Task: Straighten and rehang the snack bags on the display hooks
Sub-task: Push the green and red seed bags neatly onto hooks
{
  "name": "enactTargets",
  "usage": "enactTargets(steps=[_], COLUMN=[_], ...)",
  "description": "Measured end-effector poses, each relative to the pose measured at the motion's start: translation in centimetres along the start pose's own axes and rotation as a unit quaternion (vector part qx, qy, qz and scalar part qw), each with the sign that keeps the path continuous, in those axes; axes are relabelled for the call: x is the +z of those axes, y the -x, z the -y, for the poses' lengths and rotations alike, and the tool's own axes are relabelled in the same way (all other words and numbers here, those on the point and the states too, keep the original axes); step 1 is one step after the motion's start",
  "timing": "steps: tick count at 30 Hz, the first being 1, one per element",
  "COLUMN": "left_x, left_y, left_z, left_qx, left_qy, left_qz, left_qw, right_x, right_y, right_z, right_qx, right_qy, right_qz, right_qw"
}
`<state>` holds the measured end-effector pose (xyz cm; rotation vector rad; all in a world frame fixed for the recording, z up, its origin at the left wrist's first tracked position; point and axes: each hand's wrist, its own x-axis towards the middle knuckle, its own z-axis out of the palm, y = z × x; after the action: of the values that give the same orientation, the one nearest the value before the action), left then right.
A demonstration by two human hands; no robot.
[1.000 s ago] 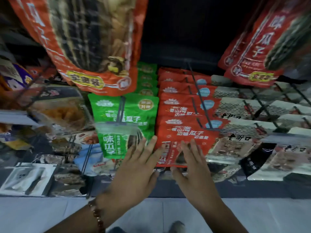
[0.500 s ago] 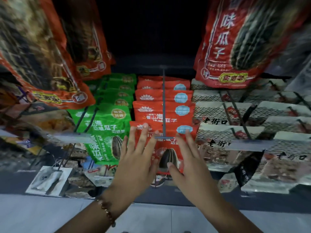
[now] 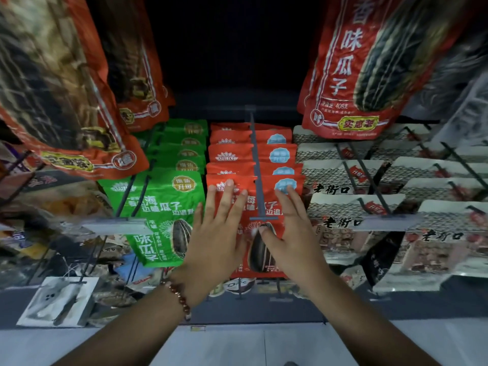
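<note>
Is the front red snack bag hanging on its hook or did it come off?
On. The front red bag hangs with the hook running over its top, while the left hand and right hand press flat on it.

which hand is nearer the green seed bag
Left. The left hand lies flat on the front red bag right beside the green bag, nearly at its edge. The right hand rests further over on the red bag.
</note>
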<state>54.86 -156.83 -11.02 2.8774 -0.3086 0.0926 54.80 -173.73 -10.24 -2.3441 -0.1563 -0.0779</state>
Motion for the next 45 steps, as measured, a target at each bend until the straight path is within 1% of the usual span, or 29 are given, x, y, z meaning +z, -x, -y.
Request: enactTargets(steps=[1,3,5,6,7,8,9,10,12,14,15,16,18,22,24,28,30,32,34,38,41,43,44,45], left_x=[0.4,1.3,2.8,3.2,3.6,4.3,4.9,5.5,6.5,7.0,7.3,7.4,7.7,7.9,8.0,8.3,8.2,7.7,7.0,5.4,4.4,4.1,3.9,3.7], left_y=[0.3,1.5,2.7,3.1,3.4,3.7,4.0,4.2,4.5,4.3,4.2,3.9,3.4,2.5,2.1,1.4,0.9,0.8,1.1,2.1,3.0,3.7,4.1,4.4], left_z=[0.0,0.0,0.6,0.8,1.0,1.3,1.5,1.7,1.8,1.7,1.5,1.2,0.6,0.6,0.8,1.3,1.6,1.8,1.9,2.7,4.0,5.1,5.6,6.1], left_qx=[-0.002,-0.027,-0.067,-0.095,-0.128,-0.155,-0.182,-0.196,-0.196,-0.206,-0.216,-0.227,-0.241,-0.256,-0.261,-0.273,-0.276,-0.276,-0.27,-0.236,-0.208,-0.202,-0.204,-0.203], left_qy=[0.022,0.101,0.207,0.272,0.355,0.443,0.498,0.525,0.535,0.518,0.506,0.495,0.476,0.509,0.512,0.496,0.49,0.479,0.463,0.399,0.309,0.246,0.222,0.199], left_qz=[-0.021,-0.048,-0.064,-0.053,-0.035,-0.019,0.001,0.013,0.014,0.011,0.006,-0.005,-0.029,-0.073,-0.069,-0.024,-0.005,0.015,0.037,0.094,0.128,0.125,0.117,0.107], left_qw=[1.0,0.993,0.974,0.956,0.925,0.883,0.848,0.828,0.822,0.83,0.835,0.839,0.845,0.819,0.815,0.824,0.827,0.833,0.843,0.881,0.919,0.94,0.946,0.953], right_x=[0.1,0.4,1.4,2.1,2.9,3.5,3.9,4.2,4.4,4.6,4.8,5.0,5.6,6.7,6.9,7.6,7.8,8.3,8.1,6.7,6.1,5.7,5.4,5.1], right_y=[0.2,0.9,1.6,2.0,2.3,2.6,2.8,2.9,2.6,2.0,1.6,1.3,0.6,0.1,0.2,-0.7,-1.2,-1.4,-1.0,0.1,0.9,1.7,2.2,2.6], right_z=[-0.2,-0.8,-1.9,-2.6,-3.2,-3.5,-3.7,-3.9,-4.1,-4.7,-5.1,-5.4,-5.6,-4.7,-4.0,-3.5,-3.4,-4.3,-4.4,-3.4,-4.0,-4.0,-3.9,-3.6], right_qx=[0.001,0.028,0.077,0.104,0.139,0.179,0.219,0.259,0.346,0.438,0.471,0.49,0.497,0.481,0.474,0.469,0.478,0.471,0.47,0.479,0.491,0.495,0.494,0.483], right_qy=[-0.006,-0.041,-0.092,-0.126,-0.169,-0.213,-0.251,-0.288,-0.327,-0.353,-0.356,-0.353,-0.36,-0.419,-0.437,-0.439,-0.453,-0.47,-0.48,-0.467,-0.445,-0.426,-0.411,-0.388], right_qz=[-0.013,-0.037,-0.036,-0.029,-0.024,-0.022,-0.02,-0.017,0.001,0.047,0.067,0.075,0.07,0.038,0.031,-0.011,-0.03,-0.037,-0.026,0.0,0.013,0.022,0.03,0.043], right_qw=[1.0,0.998,0.992,0.986,0.976,0.96,0.943,0.922,0.879,0.826,0.805,0.793,0.786,0.769,0.764,0.766,0.752,0.746,0.74,0.744,0.749,0.757,0.766,0.784])
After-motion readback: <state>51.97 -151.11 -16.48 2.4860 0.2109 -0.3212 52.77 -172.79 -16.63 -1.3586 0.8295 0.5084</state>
